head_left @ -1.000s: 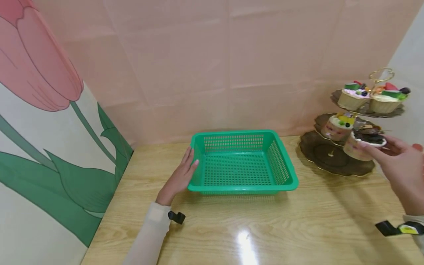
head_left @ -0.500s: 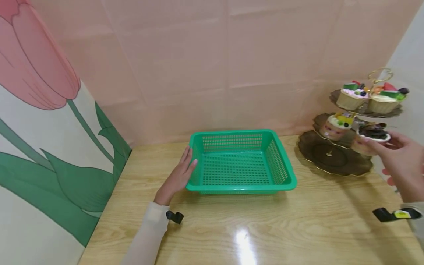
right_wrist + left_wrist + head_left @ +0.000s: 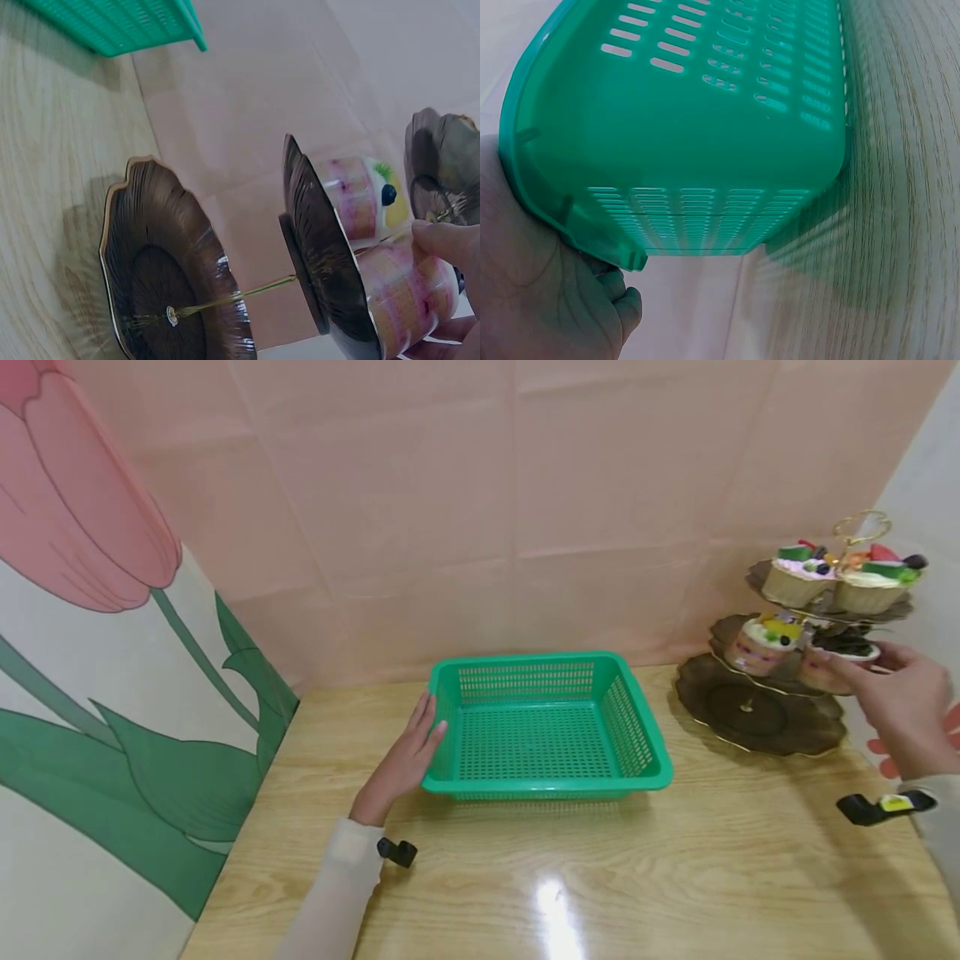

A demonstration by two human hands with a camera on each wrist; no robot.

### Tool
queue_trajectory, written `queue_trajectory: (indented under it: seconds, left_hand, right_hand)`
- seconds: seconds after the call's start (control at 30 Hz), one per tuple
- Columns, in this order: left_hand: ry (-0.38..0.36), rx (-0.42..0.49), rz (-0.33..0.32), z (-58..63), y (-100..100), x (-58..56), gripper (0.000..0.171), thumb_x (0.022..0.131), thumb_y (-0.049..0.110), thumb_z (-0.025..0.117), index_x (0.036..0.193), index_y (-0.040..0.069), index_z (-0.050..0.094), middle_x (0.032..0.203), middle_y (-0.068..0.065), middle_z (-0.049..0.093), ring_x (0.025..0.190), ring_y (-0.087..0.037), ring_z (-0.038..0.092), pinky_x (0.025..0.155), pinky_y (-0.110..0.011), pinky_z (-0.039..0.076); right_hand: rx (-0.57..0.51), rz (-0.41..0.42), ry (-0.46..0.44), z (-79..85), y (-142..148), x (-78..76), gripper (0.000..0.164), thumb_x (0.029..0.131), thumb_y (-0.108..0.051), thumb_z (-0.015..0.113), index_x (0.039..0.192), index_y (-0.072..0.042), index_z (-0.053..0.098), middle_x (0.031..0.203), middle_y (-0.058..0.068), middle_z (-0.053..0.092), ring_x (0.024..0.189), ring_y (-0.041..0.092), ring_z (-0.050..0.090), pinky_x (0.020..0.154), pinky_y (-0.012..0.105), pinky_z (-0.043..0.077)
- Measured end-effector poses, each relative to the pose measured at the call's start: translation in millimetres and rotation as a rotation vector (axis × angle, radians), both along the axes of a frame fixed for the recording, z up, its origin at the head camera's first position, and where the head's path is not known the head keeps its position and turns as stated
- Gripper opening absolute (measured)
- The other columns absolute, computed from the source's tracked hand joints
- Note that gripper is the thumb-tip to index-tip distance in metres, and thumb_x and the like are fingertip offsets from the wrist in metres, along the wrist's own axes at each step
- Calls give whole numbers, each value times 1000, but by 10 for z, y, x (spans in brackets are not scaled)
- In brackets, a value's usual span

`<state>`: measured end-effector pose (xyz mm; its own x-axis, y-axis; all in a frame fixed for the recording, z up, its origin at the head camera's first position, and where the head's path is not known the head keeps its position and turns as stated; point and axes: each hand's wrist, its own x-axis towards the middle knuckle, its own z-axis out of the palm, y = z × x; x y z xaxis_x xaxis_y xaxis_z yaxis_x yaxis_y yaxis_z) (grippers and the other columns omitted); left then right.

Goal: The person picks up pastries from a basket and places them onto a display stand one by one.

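Note:
My right hand (image 3: 903,697) grips a small round layered cake (image 3: 821,672) with dark chocolate-like pieces on top, thumb on the near side. In the right wrist view the cake (image 3: 409,300) stands right at the surface of the middle plate (image 3: 330,255) of a tiered stand. Beside it on that plate sits another cake (image 3: 762,646), topped with yellow fruit and a dark berry. My left hand (image 3: 405,758) lies against the left rim of a green plastic basket (image 3: 551,787), fingers extended along it. The left wrist view shows the palm (image 3: 540,300) at the basket's rim.
Two fruit-topped cupcakes, one with pink cream (image 3: 799,578) and one with white cream (image 3: 870,589), stand on the stand's top plate, under a gold handle (image 3: 862,518). The wide bottom plate (image 3: 720,714) rests on the wooden table (image 3: 675,877). A pink cloth backdrop (image 3: 420,527) hangs behind.
My right hand has moved the chocolate-topped cake back and slightly up, from in front of the middle plate to over it beside the yellow-fruit cake. My left hand keeps its place on the basket.

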<state>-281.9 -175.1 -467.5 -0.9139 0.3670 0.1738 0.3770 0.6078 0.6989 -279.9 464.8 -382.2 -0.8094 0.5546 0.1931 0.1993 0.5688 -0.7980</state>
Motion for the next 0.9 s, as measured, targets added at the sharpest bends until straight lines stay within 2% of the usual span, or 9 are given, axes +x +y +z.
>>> queue_trajectory:
  seconds: [0.17,0.23,0.3,0.4,0.5,0.63,0.7,0.73,0.9]
  left_hand:
    - [-7,-4,-4,-10,7,18,76,109,58,19,164,8,2,170,3,-13,155,-19,-3,123,-50,13]
    - [-10,-4,1,-4,10,27,77,108,59,19,164,9,3,169,6,-13,155,-18,-2,123,-50,13]
    - [-9,-7,9,5,16,33,77,108,60,19,164,10,4,169,8,-12,155,-18,-1,123,-50,13]
    - [-13,-9,21,18,24,38,76,108,60,18,164,11,5,169,9,-12,155,-18,0,123,-49,14]
    - [-17,-13,27,23,26,43,76,108,60,18,164,11,5,169,9,-11,155,-17,0,123,-49,14]
    - [-19,-15,22,13,16,48,76,108,60,19,164,11,4,170,6,-11,155,-18,0,123,-49,14]
    - [-16,-17,17,7,3,41,76,108,59,19,164,11,4,170,5,-11,155,-19,0,122,-50,15]
    - [-19,-19,20,4,-6,37,76,108,60,18,164,12,3,170,6,-12,155,-19,0,122,-50,15]
    - [-11,4,30,7,-43,7,75,108,60,20,164,12,4,171,2,-9,155,-21,2,122,-54,15]
  right_hand:
    - [14,3,-23,-32,30,-49,79,87,-50,76,149,-8,51,70,-40,43,68,-15,44,52,10,40]
    - [-13,31,-10,-44,36,-60,65,88,-47,76,143,-18,56,71,-39,46,68,-16,46,53,10,41]
    - [-46,63,17,-50,37,-69,45,88,-43,78,127,-29,61,70,-38,50,66,-14,49,50,13,42]
    - [-37,82,41,-50,32,-81,28,87,-42,79,106,-38,58,68,-38,51,63,-14,50,49,15,41]
    - [8,55,18,-55,19,-99,37,87,-45,78,117,-30,62,69,-36,49,63,-13,47,49,16,42]
    - [91,18,-65,-64,8,-119,80,90,-51,70,149,-2,48,96,-5,60,70,-7,45,49,18,42]
    - [118,22,-93,-64,8,-134,90,91,-53,67,155,3,37,107,6,57,73,-6,42,50,17,41]
    - [118,30,-92,-64,5,-145,91,92,-53,66,156,2,35,109,7,56,75,-6,42,51,17,41]
    - [130,85,-61,-52,-17,-187,91,91,-54,69,156,0,36,86,-24,48,74,-12,41,52,14,41]
